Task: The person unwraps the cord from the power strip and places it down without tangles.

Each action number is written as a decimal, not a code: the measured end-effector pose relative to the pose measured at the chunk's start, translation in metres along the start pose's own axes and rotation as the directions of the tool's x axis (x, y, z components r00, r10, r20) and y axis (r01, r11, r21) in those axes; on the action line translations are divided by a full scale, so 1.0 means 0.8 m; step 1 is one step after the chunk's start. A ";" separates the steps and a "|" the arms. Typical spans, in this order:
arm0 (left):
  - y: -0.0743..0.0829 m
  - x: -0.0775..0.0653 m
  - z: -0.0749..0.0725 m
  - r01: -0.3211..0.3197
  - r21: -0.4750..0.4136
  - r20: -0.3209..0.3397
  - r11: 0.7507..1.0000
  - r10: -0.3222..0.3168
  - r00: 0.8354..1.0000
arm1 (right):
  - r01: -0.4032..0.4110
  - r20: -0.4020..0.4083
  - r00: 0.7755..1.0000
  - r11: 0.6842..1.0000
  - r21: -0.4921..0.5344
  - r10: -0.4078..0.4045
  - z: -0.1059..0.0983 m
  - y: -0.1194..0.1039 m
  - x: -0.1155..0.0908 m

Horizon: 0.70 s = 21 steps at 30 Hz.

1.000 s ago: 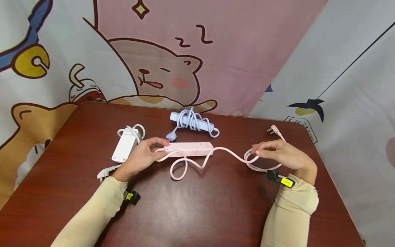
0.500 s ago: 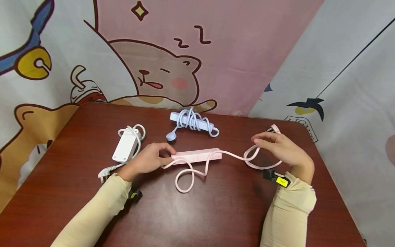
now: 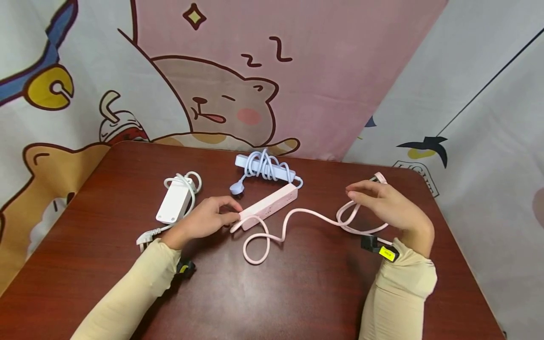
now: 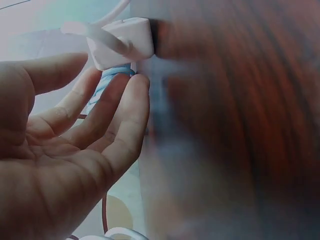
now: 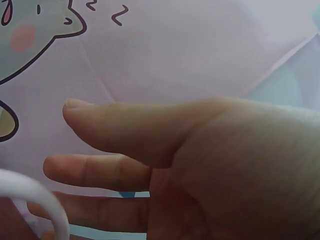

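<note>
A pink power strip [image 3: 272,204] lies slantwise in mid-table, its far end close to a wrapped blue one. At its near end is my left hand [image 3: 207,218], thumb and fingers apart and loosely bent. In the left wrist view, the fingertips [image 4: 136,82] come right up to the strip's end [image 4: 142,37]; whether they touch it I cannot tell. Its pink cord [image 3: 306,210] loops on the table and runs right, beneath my right hand [image 3: 390,205]. That hand hovers with fingers extended and holds nothing. The pink plug [image 3: 380,177] is partly hidden behind it.
The blue power strip [image 3: 265,167], wound in its own cord, lies at the back with its plug [image 3: 236,188] to the left. A white power strip [image 3: 175,200] with a white plug [image 3: 146,237] lies left. A printed curtain [image 3: 331,80] hangs behind the brown table [image 3: 272,302].
The pink power strip has moved slightly right, then turned, its right end swinging away toward the blue one. My left hand moved slightly right with it. My right hand rose a little off the cord.
</note>
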<state>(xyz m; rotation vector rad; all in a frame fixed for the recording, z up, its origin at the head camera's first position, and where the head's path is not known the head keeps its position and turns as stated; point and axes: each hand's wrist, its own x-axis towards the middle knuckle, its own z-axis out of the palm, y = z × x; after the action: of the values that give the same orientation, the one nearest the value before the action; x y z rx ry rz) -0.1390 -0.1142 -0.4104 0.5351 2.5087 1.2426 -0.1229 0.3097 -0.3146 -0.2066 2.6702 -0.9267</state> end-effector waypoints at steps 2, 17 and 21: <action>0.003 0.001 -0.004 -0.002 -0.008 -0.020 1.000 0.001 1.000 | 0.009 -0.008 1.000 1.000 -0.011 -0.010 0.000 -0.003 -0.001; 0.059 0.051 -0.099 0.004 0.063 -0.303 0.998 0.015 0.953 | 0.091 -0.094 0.990 0.982 -0.166 -0.107 -0.007 -0.067 -0.018; 0.058 0.080 -0.104 0.046 0.112 -0.303 0.993 -0.010 0.953 | 0.127 -0.006 0.991 0.964 -0.234 -0.132 -0.011 -0.100 0.002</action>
<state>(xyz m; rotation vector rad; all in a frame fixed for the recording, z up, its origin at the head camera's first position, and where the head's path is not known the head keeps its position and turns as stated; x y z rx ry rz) -0.2208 -0.1178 -0.3304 0.3549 2.8466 1.2543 -0.1242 0.2518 -0.2584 -0.4308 2.8107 -0.6513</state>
